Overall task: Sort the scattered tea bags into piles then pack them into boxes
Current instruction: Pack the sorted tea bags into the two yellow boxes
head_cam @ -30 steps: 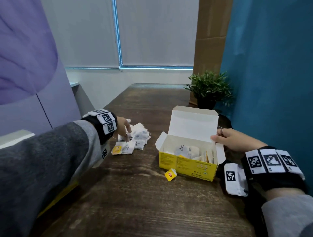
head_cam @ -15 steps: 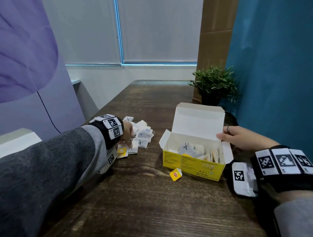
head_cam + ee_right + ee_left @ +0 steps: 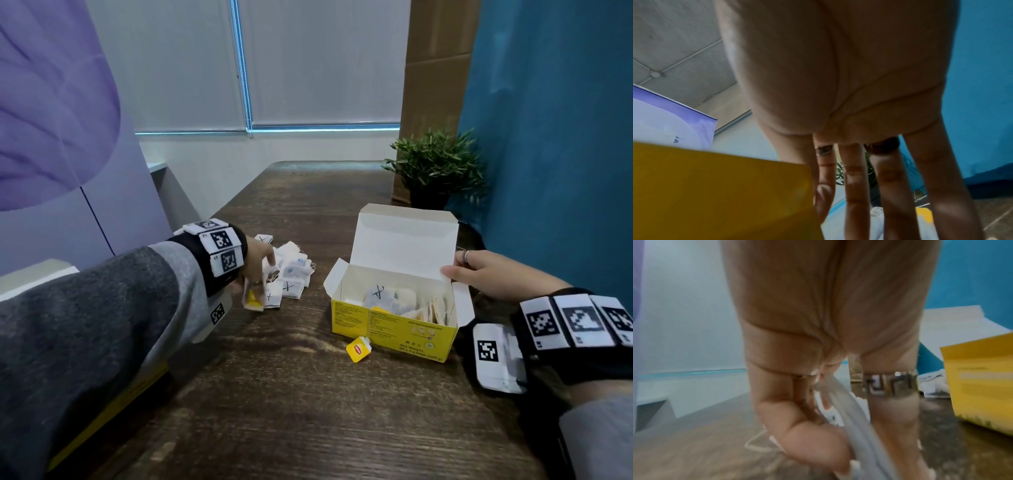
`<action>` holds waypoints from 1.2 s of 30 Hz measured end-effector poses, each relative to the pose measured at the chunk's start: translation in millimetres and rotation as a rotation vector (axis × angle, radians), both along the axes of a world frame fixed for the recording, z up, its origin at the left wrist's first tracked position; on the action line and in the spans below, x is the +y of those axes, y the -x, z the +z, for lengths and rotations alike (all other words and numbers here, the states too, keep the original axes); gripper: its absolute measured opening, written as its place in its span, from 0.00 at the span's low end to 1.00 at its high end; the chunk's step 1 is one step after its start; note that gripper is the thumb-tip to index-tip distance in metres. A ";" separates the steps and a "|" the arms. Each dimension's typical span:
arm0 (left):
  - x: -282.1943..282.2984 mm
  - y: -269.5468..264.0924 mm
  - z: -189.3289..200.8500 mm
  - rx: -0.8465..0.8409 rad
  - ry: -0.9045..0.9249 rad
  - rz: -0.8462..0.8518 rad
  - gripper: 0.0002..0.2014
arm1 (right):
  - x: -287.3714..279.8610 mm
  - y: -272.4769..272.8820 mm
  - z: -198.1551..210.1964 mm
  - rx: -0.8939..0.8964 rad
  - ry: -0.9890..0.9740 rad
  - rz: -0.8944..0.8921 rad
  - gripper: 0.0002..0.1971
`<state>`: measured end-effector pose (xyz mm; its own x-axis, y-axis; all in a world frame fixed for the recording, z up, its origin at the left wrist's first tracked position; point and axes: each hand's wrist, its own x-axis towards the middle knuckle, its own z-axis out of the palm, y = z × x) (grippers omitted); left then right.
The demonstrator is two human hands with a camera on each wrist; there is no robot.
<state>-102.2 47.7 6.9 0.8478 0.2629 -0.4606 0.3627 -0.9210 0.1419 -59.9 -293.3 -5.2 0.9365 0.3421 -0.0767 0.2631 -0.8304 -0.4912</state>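
Left hand point(image 3: 255, 270) pinches a tea bag point(image 3: 252, 298) at the near edge of the pile point(image 3: 291, 270). Right hand point(image 3: 486, 272), fingers straight, rests on the open yellow box's point(image 3: 404, 320) right rim. Bare tabletop point(image 3: 308, 394) lies between pile and box.

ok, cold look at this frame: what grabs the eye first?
The open yellow tea box at centre right, lid up and partly filled with tea bags, with the right hand touching its right side. To its left lies a pile of white tea bags, where the left hand pinches a few. A loose yellow tag lies before the box.
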 end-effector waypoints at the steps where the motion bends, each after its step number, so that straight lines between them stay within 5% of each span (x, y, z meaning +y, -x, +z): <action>1: -0.1 -1.2 5.1 -0.074 0.055 -0.004 0.41 | 0.2 0.5 0.5 0.001 -0.002 -0.002 0.16; 5: -2.4 -2.3 8.3 -0.171 0.297 -0.048 0.40 | 0.4 0.8 1.3 -0.007 -0.012 0.007 0.16; 10: -7.7 -11.8 -16.2 -0.121 0.043 -0.174 0.33 | -1.1 -1.9 -1.6 -0.018 -0.016 0.012 0.17; 16: -4.1 -18.5 -16.4 -0.073 -0.135 -0.227 0.35 | 0.5 -0.1 -0.5 -0.022 -0.017 0.018 0.16; 21: -1.8 -19.2 -19.5 -0.092 -0.182 -0.244 0.20 | 0.3 2.9 0.8 -0.015 -0.028 0.009 0.16; 25: 1.7 -12.7 -6.6 -0.129 0.011 -0.234 0.18 | 0.4 3.7 1.2 -0.011 -0.021 0.006 0.16; 31: -25.5 1.9 44.1 -0.437 0.526 -0.184 0.13 | 1.4 2.0 0.8 -0.004 -0.021 0.003 0.15; 36: -105.6 0.4 35.3 -0.381 0.635 -0.262 0.13 | 0.0 3.9 1.2 0.003 -0.022 0.003 0.15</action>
